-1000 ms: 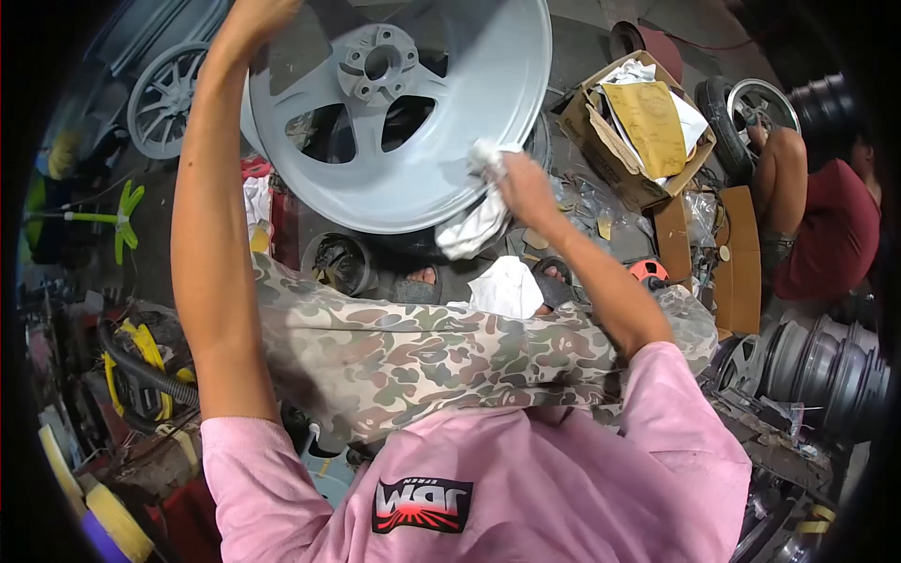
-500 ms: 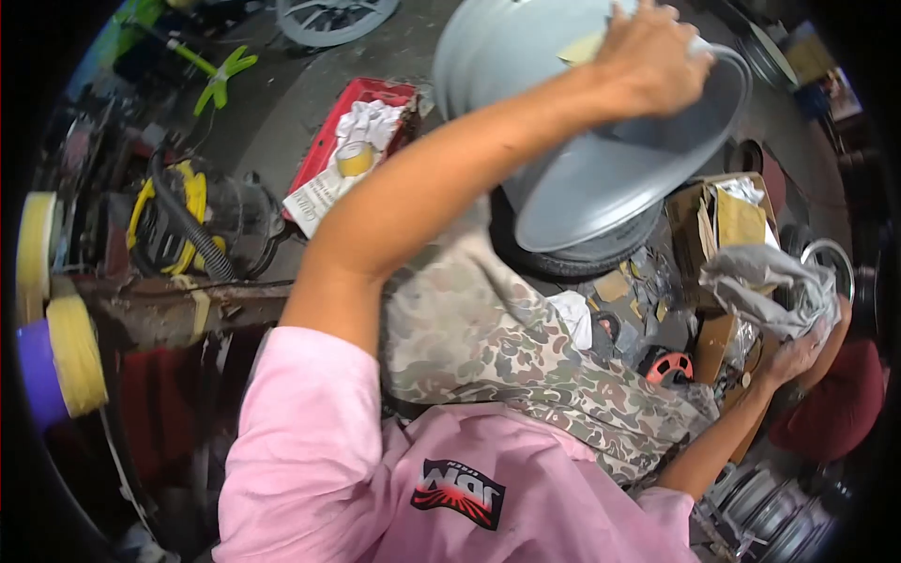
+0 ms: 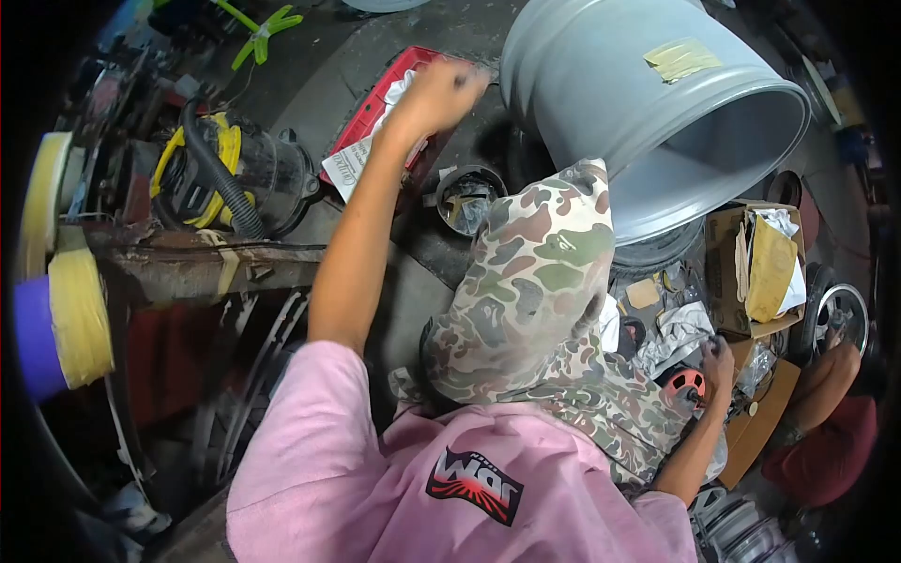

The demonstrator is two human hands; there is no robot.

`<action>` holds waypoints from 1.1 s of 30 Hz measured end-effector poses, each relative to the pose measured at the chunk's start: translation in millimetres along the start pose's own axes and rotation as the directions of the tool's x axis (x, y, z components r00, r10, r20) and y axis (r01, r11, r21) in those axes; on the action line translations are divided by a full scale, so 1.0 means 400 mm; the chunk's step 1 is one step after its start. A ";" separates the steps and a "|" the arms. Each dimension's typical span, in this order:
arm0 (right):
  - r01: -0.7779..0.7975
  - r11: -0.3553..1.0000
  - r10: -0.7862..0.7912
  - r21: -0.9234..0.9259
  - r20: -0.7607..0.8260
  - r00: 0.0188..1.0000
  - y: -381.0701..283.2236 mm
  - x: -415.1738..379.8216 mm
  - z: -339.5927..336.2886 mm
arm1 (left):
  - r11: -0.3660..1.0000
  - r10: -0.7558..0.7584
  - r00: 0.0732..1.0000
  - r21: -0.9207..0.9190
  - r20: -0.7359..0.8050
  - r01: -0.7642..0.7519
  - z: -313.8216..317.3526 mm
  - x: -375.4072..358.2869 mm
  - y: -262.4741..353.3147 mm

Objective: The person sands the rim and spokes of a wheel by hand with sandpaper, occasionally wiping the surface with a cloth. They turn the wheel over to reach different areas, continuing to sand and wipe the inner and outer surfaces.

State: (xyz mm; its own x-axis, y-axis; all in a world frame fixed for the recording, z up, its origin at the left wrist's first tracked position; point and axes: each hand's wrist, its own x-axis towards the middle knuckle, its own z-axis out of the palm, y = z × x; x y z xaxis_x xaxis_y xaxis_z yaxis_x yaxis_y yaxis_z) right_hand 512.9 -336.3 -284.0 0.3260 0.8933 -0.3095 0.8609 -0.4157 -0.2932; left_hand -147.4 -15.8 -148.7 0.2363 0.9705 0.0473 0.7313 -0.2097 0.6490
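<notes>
My left hand (image 3: 446,94) is above the red tray (image 3: 374,105), its fingers blurred, so what it holds, if anything, cannot be made out. A white cloth (image 3: 399,92) and a printed paper (image 3: 347,167) show in the tray. My right hand (image 3: 718,368) is open beside a crumpled grey cloth (image 3: 683,330), close to an orange-red reel (image 3: 687,383). A large grey wheel barrel (image 3: 648,103) with a yellow tape patch (image 3: 682,59) lies tilted over a black tire (image 3: 662,253), with neither hand on it.
A round container (image 3: 466,199) stands past my camouflage-covered knee. An open cardboard box (image 3: 751,272) with papers is at right, near another person's arm (image 3: 826,380). A black-and-yellow vacuum (image 3: 235,169) is at left, beside a metal beam (image 3: 178,267).
My left hand has left the wheel barrel and moved left over the tray. My right hand has let go of the grey cloth, now lower down. My knee is raised and the view has shifted.
</notes>
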 end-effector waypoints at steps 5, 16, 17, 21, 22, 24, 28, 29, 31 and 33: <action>0.037 0.983 -0.052 0.182 0.079 0.996 -0.246 0.006 -0.005 | 0.914 -0.374 0.922 0.207 0.103 0.348 0.268 -0.258 -0.366; 0.097 0.991 -0.121 0.087 0.336 0.934 -0.312 -0.022 0.194 | 0.778 -0.617 0.784 -0.097 0.068 0.621 0.613 -0.449 -0.655; 0.070 0.993 -0.099 0.099 0.325 0.940 -0.318 -0.029 0.194 | 0.784 -0.603 0.791 -0.108 0.100 0.611 0.598 -0.468 -0.671; 0.161 0.975 -0.190 0.152 0.209 0.959 -0.299 -0.046 0.217 | 0.731 -0.523 0.832 -0.406 0.183 0.549 0.618 -0.587 -0.814; 0.176 0.977 -0.198 0.118 0.214 0.957 -0.288 -0.043 0.232 | 0.666 -0.575 0.788 -0.434 0.219 0.606 0.599 -0.612 -0.790; 0.200 0.976 -0.214 0.084 0.224 0.951 -0.288 -0.047 0.233 | 0.543 -0.657 0.700 -0.467 0.281 0.698 0.573 -0.672 -0.749; 0.149 0.983 -0.174 0.108 0.279 0.944 -0.316 -0.046 0.232 | 0.340 -0.755 0.551 -0.506 0.356 0.793 0.546 -0.808 -0.700; 0.141 0.984 -0.167 0.113 0.278 0.946 -0.320 -0.046 0.238 | 0.296 -0.772 0.517 -0.511 0.369 0.807 0.545 -0.837 -0.688; 0.168 0.974 -0.200 0.151 0.232 0.952 -0.322 -0.050 0.251 | 0.234 -0.796 0.471 -0.525 0.381 0.819 0.542 -0.881 -0.664; 0.179 0.976 -0.204 0.123 0.231 0.951 -0.326 -0.053 0.258 | 0.189 -0.811 0.437 -0.532 0.389 0.825 0.542 -0.907 -0.644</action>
State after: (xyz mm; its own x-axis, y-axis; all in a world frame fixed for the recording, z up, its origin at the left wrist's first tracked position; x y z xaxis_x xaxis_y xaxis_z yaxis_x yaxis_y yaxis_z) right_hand 353.4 -318.5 -332.6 0.0444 0.8950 -0.4439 0.8507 -0.2668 -0.4529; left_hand -282.9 -339.6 -497.6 -0.2415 0.5476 -0.8011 -0.0071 0.8245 0.5658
